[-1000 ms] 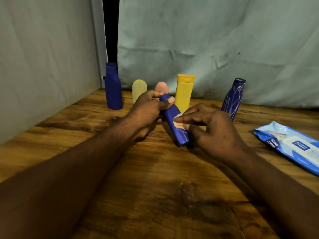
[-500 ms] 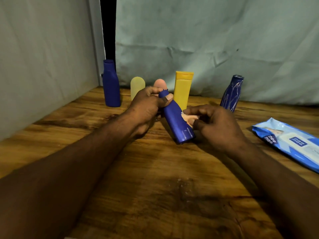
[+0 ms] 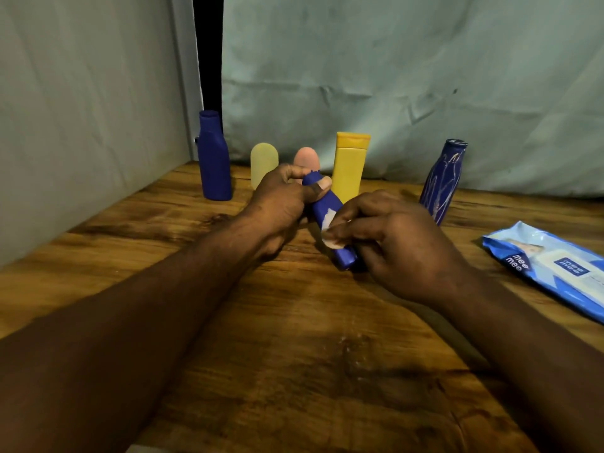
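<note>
I see a small blue bottle (image 3: 327,207), slim, smooth and plain dark blue, held over the middle of the surface (image 3: 294,354), a little toward its back edge. My left hand (image 3: 281,204) has its fingers (image 3: 322,185) curled tight round the bottle's upper end, the thumb pressed across it. My right hand (image 3: 402,246) pinches a white wipe (image 3: 330,228) with bent fingers and holds it against the bottle's side. The bottle is tilted: its long axis runs from the upper end, toward the back edge, down to the lower end, toward the near edge and slightly right. I cannot tell whether that lower end touches the surface. A blue wipes pack (image 3: 552,269) lies by the right edge
</note>
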